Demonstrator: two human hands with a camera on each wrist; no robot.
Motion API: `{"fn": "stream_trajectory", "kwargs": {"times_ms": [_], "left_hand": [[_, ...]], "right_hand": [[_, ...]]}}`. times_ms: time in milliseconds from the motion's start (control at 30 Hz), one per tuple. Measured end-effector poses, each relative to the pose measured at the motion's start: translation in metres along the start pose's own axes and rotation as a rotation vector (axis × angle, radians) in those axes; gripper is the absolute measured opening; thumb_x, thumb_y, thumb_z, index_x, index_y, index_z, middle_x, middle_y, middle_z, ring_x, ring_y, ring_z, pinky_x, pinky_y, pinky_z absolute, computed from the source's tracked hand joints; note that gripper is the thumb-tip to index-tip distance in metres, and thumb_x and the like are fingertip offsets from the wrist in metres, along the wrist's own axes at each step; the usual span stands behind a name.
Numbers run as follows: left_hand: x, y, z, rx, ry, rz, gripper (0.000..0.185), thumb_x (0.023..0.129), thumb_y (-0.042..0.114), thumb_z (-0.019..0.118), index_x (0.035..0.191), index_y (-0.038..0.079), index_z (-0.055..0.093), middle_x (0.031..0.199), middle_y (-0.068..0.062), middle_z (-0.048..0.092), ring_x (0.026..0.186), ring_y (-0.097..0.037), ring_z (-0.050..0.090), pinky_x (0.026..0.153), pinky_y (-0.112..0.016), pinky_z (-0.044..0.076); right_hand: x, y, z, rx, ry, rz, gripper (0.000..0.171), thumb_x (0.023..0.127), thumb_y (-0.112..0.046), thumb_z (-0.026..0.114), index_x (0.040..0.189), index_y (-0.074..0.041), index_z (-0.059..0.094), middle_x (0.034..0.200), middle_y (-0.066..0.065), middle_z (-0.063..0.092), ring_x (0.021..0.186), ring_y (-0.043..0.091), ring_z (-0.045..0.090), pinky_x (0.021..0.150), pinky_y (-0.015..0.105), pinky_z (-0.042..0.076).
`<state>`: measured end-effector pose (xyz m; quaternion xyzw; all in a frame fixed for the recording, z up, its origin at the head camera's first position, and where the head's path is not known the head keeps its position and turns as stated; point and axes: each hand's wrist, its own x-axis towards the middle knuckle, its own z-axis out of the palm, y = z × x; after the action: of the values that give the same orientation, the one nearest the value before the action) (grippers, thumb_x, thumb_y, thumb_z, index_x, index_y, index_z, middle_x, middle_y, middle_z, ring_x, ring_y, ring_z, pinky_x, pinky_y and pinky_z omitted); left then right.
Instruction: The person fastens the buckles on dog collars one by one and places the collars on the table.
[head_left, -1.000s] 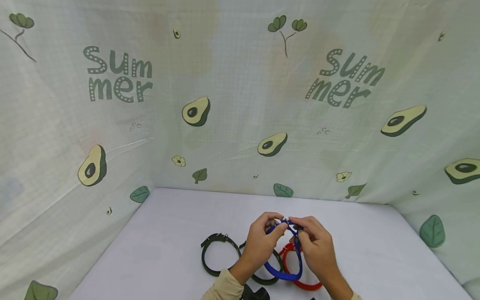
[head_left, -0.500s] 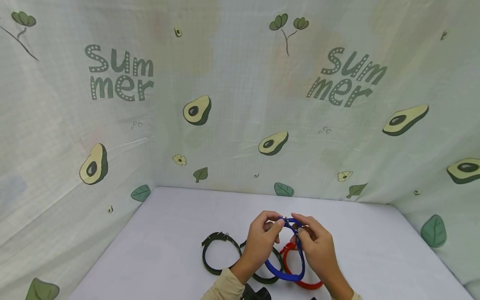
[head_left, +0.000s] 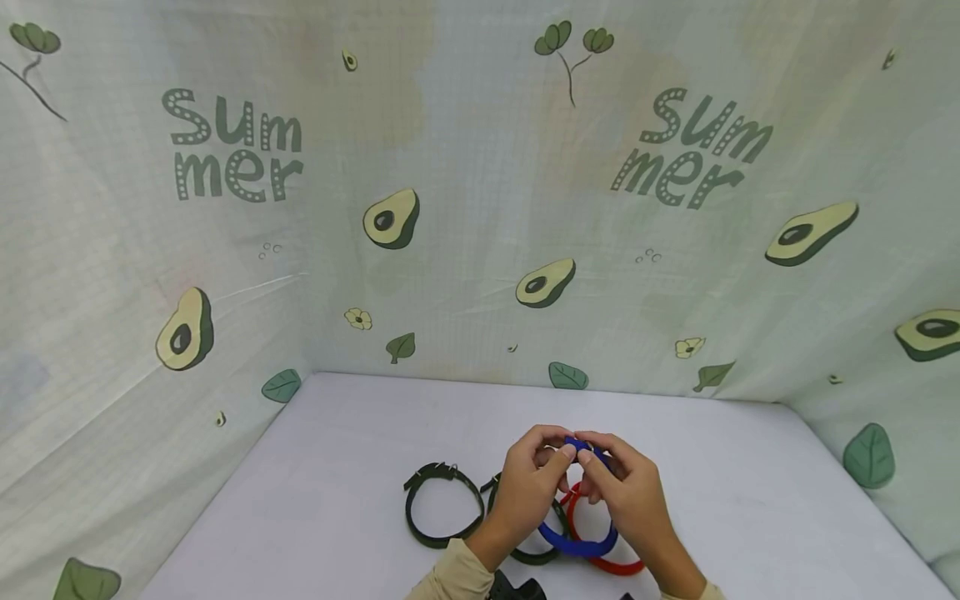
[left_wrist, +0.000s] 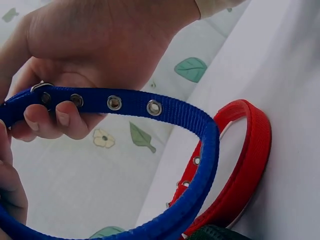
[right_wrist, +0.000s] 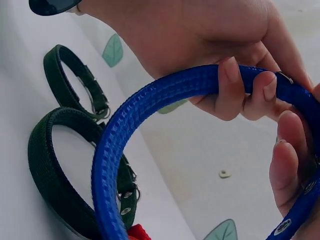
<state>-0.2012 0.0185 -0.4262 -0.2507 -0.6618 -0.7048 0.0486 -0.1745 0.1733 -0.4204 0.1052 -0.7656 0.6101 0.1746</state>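
Both hands hold a blue webbing collar (head_left: pixel 579 546) above the white table (head_left: pixel 337 467), pinching its top where the buckle end meets the strap. My left hand (head_left: pixel 553 452) grips from the left and my right hand (head_left: pixel 596 458) from the right, fingertips almost touching. In the left wrist view the right hand's fingers (left_wrist: pixel 65 115) curl round the blue collar (left_wrist: pixel 130 102) along its row of metal eyelets. The right wrist view shows the left hand's fingers (right_wrist: pixel 235 85) wrapped over the blue collar (right_wrist: pixel 150 105). The buckle itself is mostly hidden by fingers.
A red collar (head_left: pixel 618 567) lies on the table under the blue loop. Two dark green collars (head_left: pixel 442 510) (head_left: pixel 525 557) lie just left of it. Avocado-print cloth walls (head_left: pixel 480 208) close in the table at back and sides.
The hands have drawn closer together at the top of the blue collar. The loop now hangs slightly lower and looks narrower. The collars on the table have not moved.
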Motion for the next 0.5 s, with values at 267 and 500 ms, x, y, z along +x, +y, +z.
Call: {"fn": "stream_trajectory", "kwargs": {"times_ms": [267,500], "left_hand": [[0.0014,0.0008,-0.0005,-0.048,0.016,0.005,0.021,0.104,0.015,0.054,0.12,0.001,0.056,0.094,-0.008,0.066,0.07,-0.011,0.062,0.062,-0.024,0.053],[0.0015,0.0021,-0.0027,-0.077,0.043,0.027,0.024,0.107,0.016,0.048,0.123,-0.002,0.048,0.098,-0.011,0.071,0.086,-0.02,0.069,0.08,-0.031,0.056]], "right_hand": [[0.001,-0.0009,-0.0015,0.049,0.0,0.051,0.019,0.098,-0.013,0.066,0.115,-0.004,0.065,0.067,0.013,0.062,0.056,0.023,0.06,0.054,0.032,0.055],[0.0005,-0.0003,-0.0024,0.06,-0.013,0.06,0.021,0.098,-0.014,0.066,0.115,-0.003,0.064,0.072,0.016,0.062,0.055,0.029,0.06,0.053,0.033,0.055]]}}
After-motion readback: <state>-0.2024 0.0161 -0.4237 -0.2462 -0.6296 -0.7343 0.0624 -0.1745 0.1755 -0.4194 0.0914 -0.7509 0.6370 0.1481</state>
